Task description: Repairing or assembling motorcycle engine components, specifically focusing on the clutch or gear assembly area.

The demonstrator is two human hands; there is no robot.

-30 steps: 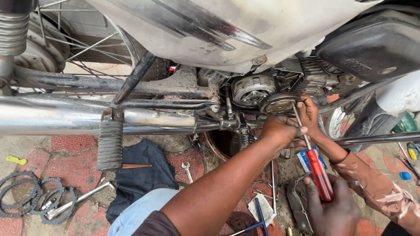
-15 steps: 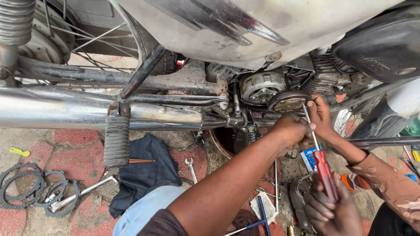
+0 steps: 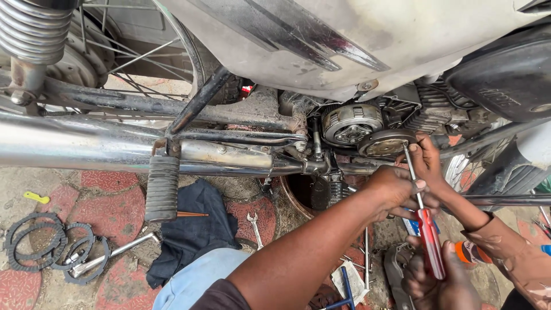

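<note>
Here the right hand (image 3: 442,284) has its fingers wrapped tight round the red handle of the screwdriver (image 3: 427,241). The shaft slants up so that the tip meets the round plate (image 3: 385,142) just below and right of the clutch (image 3: 351,123). That looks like a grip for pushing or prying.

The left hand (image 3: 396,188), below the clutch, curls beside the shaft as if steadying it. I cannot tell whether its fingers actually pinch it. A co-worker's hand (image 3: 427,163), on a patterned sleeve, holds the plate's right edge.

Left of the clutch run the footpeg (image 3: 162,186) and the exhaust pipe (image 3: 69,146). Below them, on the red and grey paved floor (image 3: 109,206), lie a dark cloth (image 3: 195,229), a spanner (image 3: 253,224) and toothed rings (image 3: 40,247).
</note>
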